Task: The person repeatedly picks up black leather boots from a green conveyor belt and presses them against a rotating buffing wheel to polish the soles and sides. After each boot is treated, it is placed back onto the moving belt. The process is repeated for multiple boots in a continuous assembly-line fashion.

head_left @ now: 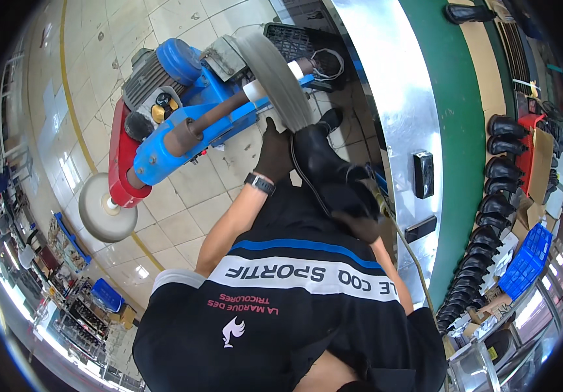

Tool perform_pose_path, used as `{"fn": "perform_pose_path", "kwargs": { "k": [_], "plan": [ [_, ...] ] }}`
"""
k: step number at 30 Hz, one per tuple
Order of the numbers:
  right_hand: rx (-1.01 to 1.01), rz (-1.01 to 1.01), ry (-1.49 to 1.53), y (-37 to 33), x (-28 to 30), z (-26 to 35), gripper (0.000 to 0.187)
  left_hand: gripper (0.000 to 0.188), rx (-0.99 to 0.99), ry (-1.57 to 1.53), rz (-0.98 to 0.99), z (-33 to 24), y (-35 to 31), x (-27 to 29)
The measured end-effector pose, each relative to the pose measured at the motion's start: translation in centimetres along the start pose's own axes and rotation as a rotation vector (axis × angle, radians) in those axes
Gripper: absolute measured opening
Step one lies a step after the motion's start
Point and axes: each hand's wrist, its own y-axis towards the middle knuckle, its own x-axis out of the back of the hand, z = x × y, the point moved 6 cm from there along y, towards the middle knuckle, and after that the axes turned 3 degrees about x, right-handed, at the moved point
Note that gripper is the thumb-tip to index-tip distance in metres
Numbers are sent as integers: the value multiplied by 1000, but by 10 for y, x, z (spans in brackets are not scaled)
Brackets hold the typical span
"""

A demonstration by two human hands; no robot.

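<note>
Head view looks down on a pale tiled floor (183,215) crossed by a curved yellow line. To the right runs a long conveyor with a shiny sheet-metal side (396,98) and a green belt top (467,130), both bent by the lens. Far left of centre stands a buffing machine (183,111) with a blue cast body, a red base and a ribbed grey motor; its brown shaft carries a wide, fuzzy grey polishing wheel (278,78) at the far end and a flat, round pale buffing disc (106,210) at the near left end. On the far right, a row of glossy black boots (490,215) lines the far side of the belt, beside a blue perforated plastic crate (526,258) and cardboard pieces.

A black leather ankle boot (327,166), smooth and slightly shiny, sits just below the polishing wheel, its toe touching the wheel's edge. The left hand (273,153), darkened or gloved, is closed against the boot's left side near the toe, with a black wristwatch (259,183) on the wrist. The right hand (363,225), also dark, wraps around the boot's shaft opening at the near end.
</note>
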Motion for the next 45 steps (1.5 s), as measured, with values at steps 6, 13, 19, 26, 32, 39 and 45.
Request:
{"fn": "perform_pose_path", "kwargs": {
  "k": [6,13,19,26,32,39,45],
  "plan": [
    [476,15,-458,4,21,120,82,63,623,-1423,-247,4,-9,-6],
    [453,132,-960,95,-18,155,74,43,390,-1623,-74,81,28,-13],
    [575,51,-997,107,-7,150,69,42,408,-1366,-131,96,43,-12],
    [136,-184,199,28,34,93,61,52,450,-1663,-268,82,26,-47],
    [-246,12,714,103,-21,23,55,37,400,-1344,-460,140,38,0],
    [-690,71,954,147,-36,-9,54,24,327,100,-911,23,-39,103],
    [-527,125,914,115,-36,0,66,6,-49,626,-691,-129,8,67]
  ]
}}
